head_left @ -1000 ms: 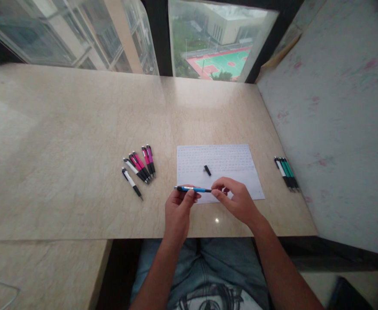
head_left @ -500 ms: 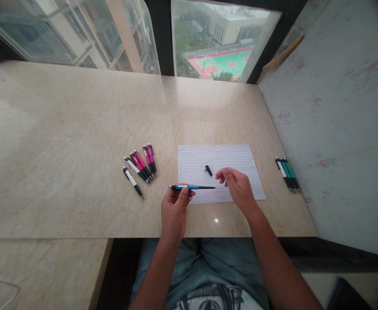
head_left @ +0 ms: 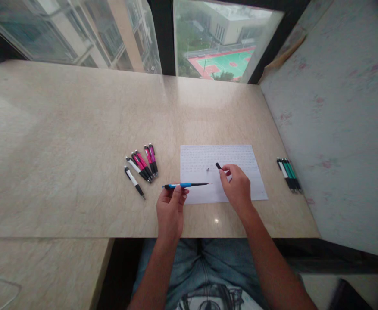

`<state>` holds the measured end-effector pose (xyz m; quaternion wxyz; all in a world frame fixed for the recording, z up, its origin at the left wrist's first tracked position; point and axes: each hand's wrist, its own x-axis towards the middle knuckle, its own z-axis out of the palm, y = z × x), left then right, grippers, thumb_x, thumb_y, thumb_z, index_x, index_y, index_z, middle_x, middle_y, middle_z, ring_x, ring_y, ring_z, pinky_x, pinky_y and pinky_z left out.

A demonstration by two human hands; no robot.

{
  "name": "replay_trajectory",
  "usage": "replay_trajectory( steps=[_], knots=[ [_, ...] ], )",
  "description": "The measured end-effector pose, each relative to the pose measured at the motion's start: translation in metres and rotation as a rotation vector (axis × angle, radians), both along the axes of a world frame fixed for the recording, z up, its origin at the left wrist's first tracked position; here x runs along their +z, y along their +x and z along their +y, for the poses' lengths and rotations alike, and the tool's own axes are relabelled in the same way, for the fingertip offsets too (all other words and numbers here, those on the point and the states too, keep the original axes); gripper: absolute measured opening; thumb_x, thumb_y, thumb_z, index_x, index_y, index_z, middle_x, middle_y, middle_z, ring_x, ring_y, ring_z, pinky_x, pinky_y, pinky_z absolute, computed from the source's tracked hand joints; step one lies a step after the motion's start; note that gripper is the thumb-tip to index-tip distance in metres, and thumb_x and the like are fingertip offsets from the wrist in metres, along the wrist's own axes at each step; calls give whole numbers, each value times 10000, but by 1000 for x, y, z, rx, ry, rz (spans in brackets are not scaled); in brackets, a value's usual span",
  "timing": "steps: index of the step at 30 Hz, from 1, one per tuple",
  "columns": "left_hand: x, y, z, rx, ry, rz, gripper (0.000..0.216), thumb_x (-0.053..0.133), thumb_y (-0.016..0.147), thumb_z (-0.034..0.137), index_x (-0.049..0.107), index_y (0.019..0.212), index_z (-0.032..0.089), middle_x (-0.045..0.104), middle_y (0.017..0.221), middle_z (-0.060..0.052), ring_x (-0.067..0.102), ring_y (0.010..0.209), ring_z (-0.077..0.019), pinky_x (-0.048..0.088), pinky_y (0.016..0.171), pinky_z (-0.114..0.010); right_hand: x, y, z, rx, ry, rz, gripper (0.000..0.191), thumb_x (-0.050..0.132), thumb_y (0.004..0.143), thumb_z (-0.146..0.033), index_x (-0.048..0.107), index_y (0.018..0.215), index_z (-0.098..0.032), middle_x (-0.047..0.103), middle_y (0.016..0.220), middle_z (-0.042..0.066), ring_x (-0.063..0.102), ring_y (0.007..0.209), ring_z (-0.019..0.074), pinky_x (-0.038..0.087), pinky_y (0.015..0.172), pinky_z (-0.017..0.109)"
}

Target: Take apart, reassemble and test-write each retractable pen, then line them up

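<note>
My left hand pinches a blue pen barrel, held level with its bare front end and thin refill tip pointing right over the paper. Between the thumb and fingers of my right hand is a black pen grip, lifted off or just above the sheet. A small silvery pen tip lies on the paper, left of that hand. Under both lies the white lined sheet, covered with handwriting in its upper part.
Several pink, purple and white pens lie left of the sheet, with one white pen nearest me. Green and white pens lie by the wall at right. A window is behind the table; a white cable is lower left.
My right hand has moved up and closed on the black grip, which lay on the sheet before. The silvery tip stays on the paper. My left hand has shifted slightly left with the blue pen.
</note>
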<state>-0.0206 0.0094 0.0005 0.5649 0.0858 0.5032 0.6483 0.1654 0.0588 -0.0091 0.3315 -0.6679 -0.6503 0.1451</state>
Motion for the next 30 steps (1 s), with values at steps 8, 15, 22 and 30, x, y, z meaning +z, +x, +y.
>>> replay_trajectory(
  steps=[8,15,22,30],
  knots=[
    [-2,0,0,-4,-5,-4,294,847,667,320,705,860,148,711,794,-19,651,679,-84,518,654,-174,25,19,-27,158,-229,524,151,660,850,-358,680,886,-213,695,847,39,652,775,179,535,676,302],
    [-1,2,-1,-6,-4,0,301,846,667,322,700,869,152,710,793,-18,653,678,-87,520,648,-176,33,15,-28,203,-191,533,117,663,851,-327,699,875,-218,700,854,37,647,786,176,537,674,300],
    [-1,0,-1,-7,-4,-6,302,849,666,319,701,869,151,711,784,-13,657,681,-84,514,646,-170,34,14,-26,191,-173,501,120,652,855,-324,701,881,-217,700,842,39,648,762,174,536,659,302],
    [1,14,-6,-79,-2,-54,277,835,688,296,700,888,159,700,800,-6,664,692,-87,506,650,-172,32,-5,-29,249,-228,538,92,671,835,-289,701,881,-215,717,872,42,661,752,169,550,665,297]
  ],
)
